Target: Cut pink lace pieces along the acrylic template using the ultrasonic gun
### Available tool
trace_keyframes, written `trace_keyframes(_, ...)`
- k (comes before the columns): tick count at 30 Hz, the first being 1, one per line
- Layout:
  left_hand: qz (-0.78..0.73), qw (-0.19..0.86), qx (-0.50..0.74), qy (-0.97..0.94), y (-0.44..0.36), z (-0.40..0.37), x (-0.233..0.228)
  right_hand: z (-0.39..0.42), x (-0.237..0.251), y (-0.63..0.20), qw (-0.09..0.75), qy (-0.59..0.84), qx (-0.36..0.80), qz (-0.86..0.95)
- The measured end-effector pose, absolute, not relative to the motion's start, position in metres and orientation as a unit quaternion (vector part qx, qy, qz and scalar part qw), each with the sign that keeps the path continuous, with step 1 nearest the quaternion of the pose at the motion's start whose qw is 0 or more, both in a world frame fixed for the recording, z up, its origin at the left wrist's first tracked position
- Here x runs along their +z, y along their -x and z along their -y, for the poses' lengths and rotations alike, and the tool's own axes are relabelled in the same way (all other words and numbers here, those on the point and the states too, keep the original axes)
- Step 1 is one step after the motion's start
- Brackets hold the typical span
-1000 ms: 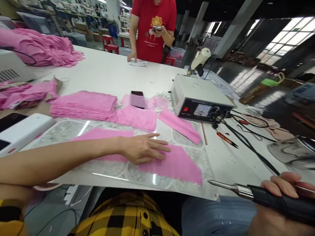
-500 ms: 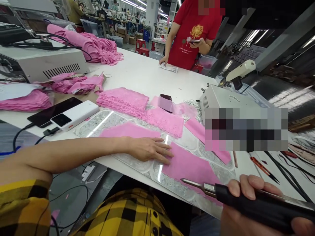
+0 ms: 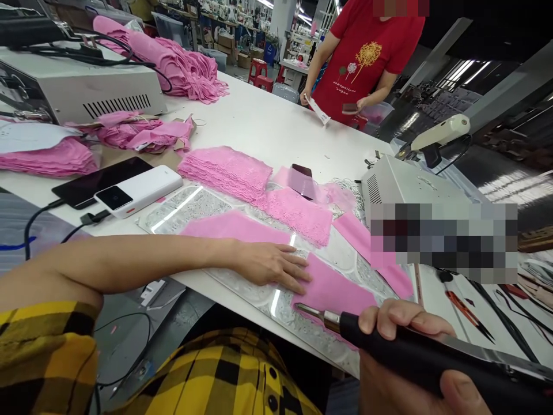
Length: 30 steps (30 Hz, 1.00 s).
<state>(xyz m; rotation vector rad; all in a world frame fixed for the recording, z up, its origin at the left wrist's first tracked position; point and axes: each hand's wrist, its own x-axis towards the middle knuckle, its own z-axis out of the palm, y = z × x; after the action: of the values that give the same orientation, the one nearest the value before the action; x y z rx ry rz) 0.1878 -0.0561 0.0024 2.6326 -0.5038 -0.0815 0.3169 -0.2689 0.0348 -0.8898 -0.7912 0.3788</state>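
Observation:
My left hand [image 3: 270, 266] lies flat, fingers stretched out, on the patterned glass-like board [image 3: 203, 202]. Its fingertips touch the left edge of a pink fabric piece [image 3: 337, 282]. A second pink fabric piece [image 3: 235, 226] lies just behind that hand. In my right hand [image 3: 401, 346], fingers wrapped round it, is a black-handled tool with a narrow metal tip [image 3: 389, 340]. The tip is over the near left edge of the first fabric piece; whether it touches cannot be told. Stacked pink lace-edged pieces [image 3: 224, 173] and a pink strip [image 3: 374, 253] lie farther back.
A white power bank [image 3: 138, 190] and a black phone [image 3: 101, 181] lie left. Grey boxes stand left [image 3: 108, 92] and right [image 3: 401, 184]. Orange-handled snips [image 3: 469, 314] lie right. Across the white table [image 3: 254, 121], a person in red [image 3: 363, 63] holds a white packet.
My right hand has brought the tool left, its tip now near the fabric's left edge. My left hand stays on the fabric. The person opposite has lifted the white packet. The view has shifted slightly.

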Motion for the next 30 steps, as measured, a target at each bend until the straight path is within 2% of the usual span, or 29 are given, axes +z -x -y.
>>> trace_keyframes(11,0.175,0.231,-0.046,-0.956,-0.1882,0.0562,0.0026,0.2669,0.036,-0.3134,0.804,0.431,0.178,0.369)
trace_keyframes(17,0.175,0.263,-0.007,-0.949,-0.1877,0.0563,0.0017,0.2653,0.0368,-0.31,0.806,0.438,0.173,0.359)
trace_keyframes(23,0.183,0.251,-0.003,-0.95,-0.1879,0.0555,-0.0021,0.2645,0.0361,-0.3116,0.804,0.433,0.169,0.372)
trace_keyframes(30,0.174,0.3,0.011,-0.938,-0.1875,0.0561,-0.0013,0.2628,0.039,-0.3062,0.804,0.446,0.158,0.359)
